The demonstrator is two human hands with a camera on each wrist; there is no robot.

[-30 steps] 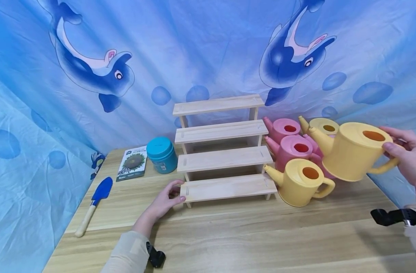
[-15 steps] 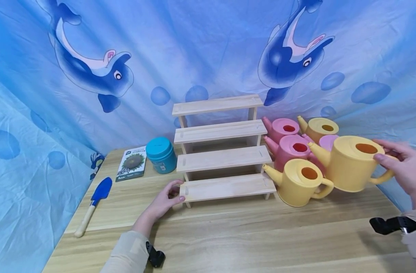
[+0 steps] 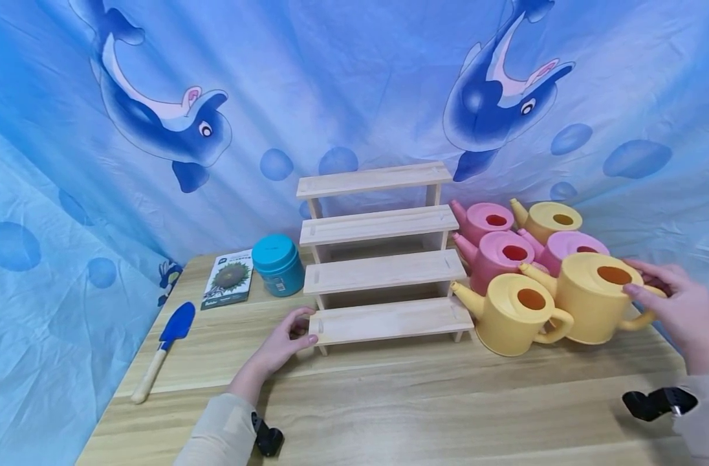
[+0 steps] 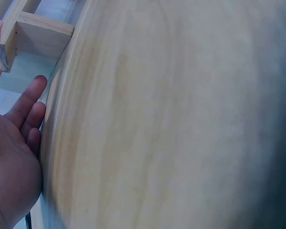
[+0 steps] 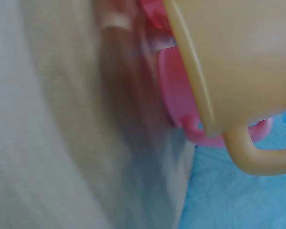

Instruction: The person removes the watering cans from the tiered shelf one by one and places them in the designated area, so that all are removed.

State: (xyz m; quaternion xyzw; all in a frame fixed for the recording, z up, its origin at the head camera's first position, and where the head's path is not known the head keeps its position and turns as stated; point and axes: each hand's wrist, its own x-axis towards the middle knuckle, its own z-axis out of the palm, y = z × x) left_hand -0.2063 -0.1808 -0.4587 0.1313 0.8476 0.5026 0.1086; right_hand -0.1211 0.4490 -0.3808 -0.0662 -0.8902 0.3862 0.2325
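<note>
My left hand point(image 3: 281, 343) holds the left end of the lowest board of a four-step wooden plant stand point(image 3: 389, 321); in the left wrist view, thumb and finger meet the board end point(image 4: 8, 45) while the other fingers rest loosely below. At the right, my right hand point(image 3: 677, 307) grips the handle of a yellow watering can point(image 3: 587, 304), low over the table and upright. Another yellow watering can point(image 3: 506, 330) stands just left of it, overlapping it in the head view. The right wrist view shows the held can's wall and handle point(image 5: 257, 162), with pink behind.
Behind stand pink watering cans point(image 3: 497, 255) and a further yellow watering can point(image 3: 543, 223). Left of the stand are a teal lidded tub point(image 3: 277, 265), a seed packet point(image 3: 229, 278) and a blue trowel point(image 3: 176, 321). A dolphin-print curtain point(image 3: 343, 84) hangs behind the table point(image 3: 401, 414).
My right hand has lowered the yellow watering can and moved it slightly left, toward the other front can. The left hand stays on the stand.
</note>
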